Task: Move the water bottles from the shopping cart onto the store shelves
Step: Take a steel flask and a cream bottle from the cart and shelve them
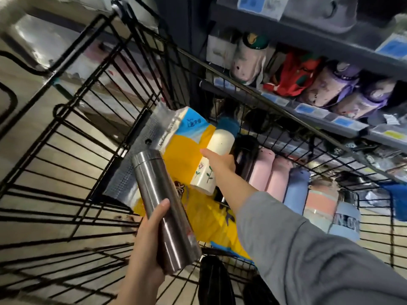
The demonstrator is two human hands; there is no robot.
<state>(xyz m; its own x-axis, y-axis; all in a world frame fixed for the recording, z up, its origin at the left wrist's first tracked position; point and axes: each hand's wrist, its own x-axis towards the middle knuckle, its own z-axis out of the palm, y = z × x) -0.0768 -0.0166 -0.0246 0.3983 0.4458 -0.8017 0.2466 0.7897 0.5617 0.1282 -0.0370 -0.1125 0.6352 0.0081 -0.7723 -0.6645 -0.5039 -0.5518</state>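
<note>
Nearest, the left hand (148,236) grips a plain steel bottle (163,208) low on its body, thumb across the front and fingers wrapped behind. The bottle is a slim, shiny cylinder with a seam below its cap, tilted up and to the left above the inside of the black wire cart (72,133).

Beyond it the right hand (220,160), at the end of a grey sleeve (308,249), reaches deeper into the cart and holds a cream bottle (214,157) around its middle. This bottle has a teal cap and small painted flowers near its base. It lies against a yellow and blue pack (187,146) that fills the middle of the cart.

The left half of the cart shows bare wire. Its right rim runs close beside the shelves (343,126).

Through the wire, 2 pink bottles (271,172) and 1 blue bottle (296,188) stand on a low shelf. Higher up are purple and red bottles, blurred.
</note>
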